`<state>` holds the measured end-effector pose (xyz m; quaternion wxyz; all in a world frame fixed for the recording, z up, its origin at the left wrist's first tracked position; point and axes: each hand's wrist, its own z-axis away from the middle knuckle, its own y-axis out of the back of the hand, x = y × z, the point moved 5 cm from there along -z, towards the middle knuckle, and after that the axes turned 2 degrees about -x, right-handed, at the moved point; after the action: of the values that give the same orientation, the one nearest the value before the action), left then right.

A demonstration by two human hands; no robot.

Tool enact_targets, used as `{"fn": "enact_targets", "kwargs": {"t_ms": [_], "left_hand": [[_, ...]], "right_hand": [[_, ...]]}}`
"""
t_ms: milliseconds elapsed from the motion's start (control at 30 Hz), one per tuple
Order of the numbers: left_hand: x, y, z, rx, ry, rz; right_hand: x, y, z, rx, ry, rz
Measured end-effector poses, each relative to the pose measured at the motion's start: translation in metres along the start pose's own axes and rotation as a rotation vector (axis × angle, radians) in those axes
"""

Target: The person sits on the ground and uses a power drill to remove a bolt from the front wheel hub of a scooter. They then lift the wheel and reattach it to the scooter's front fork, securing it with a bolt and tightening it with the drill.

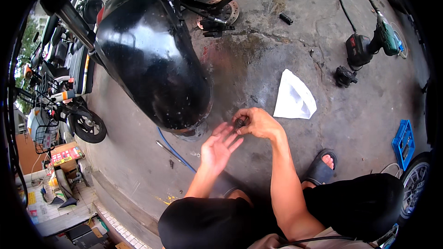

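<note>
My right hand (259,124) is closed, its fingers and thumb pinching a small dark round part (241,122) that looks like a ring or socket. Much of that part is covered by the fingers. Just to its left, my left hand (218,147) is palm up with fingers spread, holding nothing, fingertips close to the part. Beyond both hands stands a glossy black curved fender (152,64) of a motorbike or scooter. A crumpled white sheet (295,97) lies on the floor right of my right hand.
A green power drill (386,34), its black battery (358,48) and a dark fitting (345,77) lie at the right. A brake disc (228,13) and a black cylinder (286,18) are farther off. A blue hose (175,152) and metal rod (164,145) lie left; a blue crate (404,144) stands right.
</note>
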<state>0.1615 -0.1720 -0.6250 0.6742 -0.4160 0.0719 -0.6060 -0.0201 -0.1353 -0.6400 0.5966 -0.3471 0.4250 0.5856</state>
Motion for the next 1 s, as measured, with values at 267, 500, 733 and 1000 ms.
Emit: {"fn": "enact_targets", "kwargs": {"t_ms": [267,500,733,1000], "left_hand": [[0.084,0.031,0.111,0.557,-0.722,-1.359],[0.082,-0.059,0.062,0.557,-1.347,-1.658],[0.107,-0.064,0.059,0.721,-1.439,-1.768],[0.152,-0.049,0.074,0.491,-1.232,-1.673]], "right_hand": [[-0.029,0.036,-0.049,0.513,0.025,-0.318],[-0.043,0.012,-0.093,0.513,0.042,-0.544],[-0.048,0.018,-0.088,0.412,0.147,-0.606],[-0.059,-0.040,-0.139,0.415,0.323,-0.811]]}}
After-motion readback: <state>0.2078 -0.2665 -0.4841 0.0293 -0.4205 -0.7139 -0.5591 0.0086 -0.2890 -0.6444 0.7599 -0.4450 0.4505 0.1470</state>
